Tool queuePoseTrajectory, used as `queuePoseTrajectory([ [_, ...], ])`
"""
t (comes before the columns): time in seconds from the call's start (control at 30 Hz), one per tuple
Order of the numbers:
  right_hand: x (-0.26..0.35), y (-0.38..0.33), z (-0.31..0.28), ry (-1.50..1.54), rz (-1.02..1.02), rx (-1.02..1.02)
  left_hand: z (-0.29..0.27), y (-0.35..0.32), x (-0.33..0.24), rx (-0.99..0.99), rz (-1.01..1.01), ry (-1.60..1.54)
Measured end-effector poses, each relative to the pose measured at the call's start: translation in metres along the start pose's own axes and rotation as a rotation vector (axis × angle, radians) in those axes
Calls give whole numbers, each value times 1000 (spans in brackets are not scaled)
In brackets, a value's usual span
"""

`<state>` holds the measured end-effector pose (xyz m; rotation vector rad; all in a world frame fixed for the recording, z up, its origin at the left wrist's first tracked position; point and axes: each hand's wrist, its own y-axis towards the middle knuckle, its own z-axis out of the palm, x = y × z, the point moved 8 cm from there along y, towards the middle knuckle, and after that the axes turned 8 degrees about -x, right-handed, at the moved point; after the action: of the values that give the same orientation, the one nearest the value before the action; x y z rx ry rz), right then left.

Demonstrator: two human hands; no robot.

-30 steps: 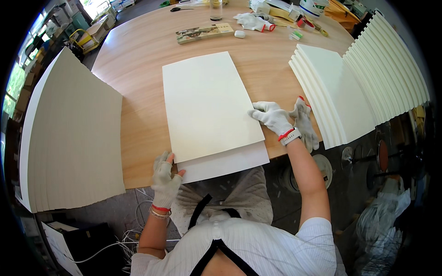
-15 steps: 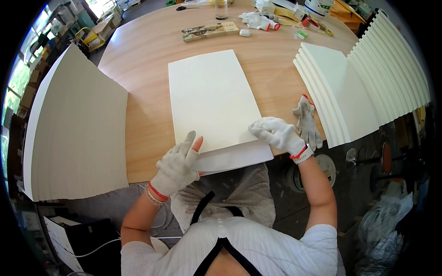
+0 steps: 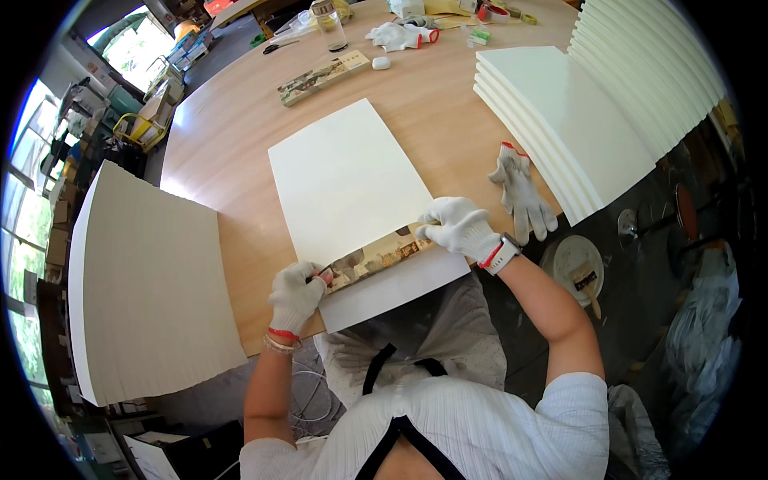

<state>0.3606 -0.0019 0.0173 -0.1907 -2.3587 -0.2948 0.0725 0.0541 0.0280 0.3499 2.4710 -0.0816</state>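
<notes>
A large white paper sheet (image 3: 352, 168) lies on the table in front of me, with a white lower flap (image 3: 392, 290) reaching past the table's near edge. Across the seam between them runs a narrow printed paper strip (image 3: 376, 260) in beige and brown. My left hand (image 3: 297, 294), in a white knit glove with some bare fingertips, pinches the strip's left end. At its right end, my gloved right hand (image 3: 460, 230) grips the strip between thumb and fingers. Whether the strip lies wholly on top of the paper is unclear.
Tall stacks of folded white paper stand at left (image 3: 152, 288) and right (image 3: 576, 120). A spare glove (image 3: 522, 192) lies beside the right stack. Farther back are a pile of printed strips (image 3: 324, 78), a small white case (image 3: 382, 62), a glass (image 3: 330, 32), and scissors (image 3: 280, 46).
The printed strip has come into view between my hands. My left hand has gone from lying spread on the sheet to pinching the strip's end. The whole view has shifted and turned.
</notes>
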Motion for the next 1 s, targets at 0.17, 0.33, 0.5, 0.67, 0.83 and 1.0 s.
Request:
queuePoseTrajectory([
  [0.17, -8, 3, 4, -36, 60, 42, 8, 13, 10, 194, -66, 64],
  [0.33, -16, 10, 0, -65, 100, -8, 51, 38, -94, 168, 1028, 877],
  [0.5, -16, -8, -79, -351, -286, -530, 92, 34, -120, 745, 1012, 1140],
  [0.67, -84, -33, -102, 123, 65, -254, 83, 33, -137, 809, 1158, 1109],
  [0.83, 92, -39, 39, 9, -862, -98, 77, 38, -137, 886, 1109, 1109],
  [1.0, 177, -58, 138, -24, -1008, -104, 89, 49, -127, 881, 998, 935],
])
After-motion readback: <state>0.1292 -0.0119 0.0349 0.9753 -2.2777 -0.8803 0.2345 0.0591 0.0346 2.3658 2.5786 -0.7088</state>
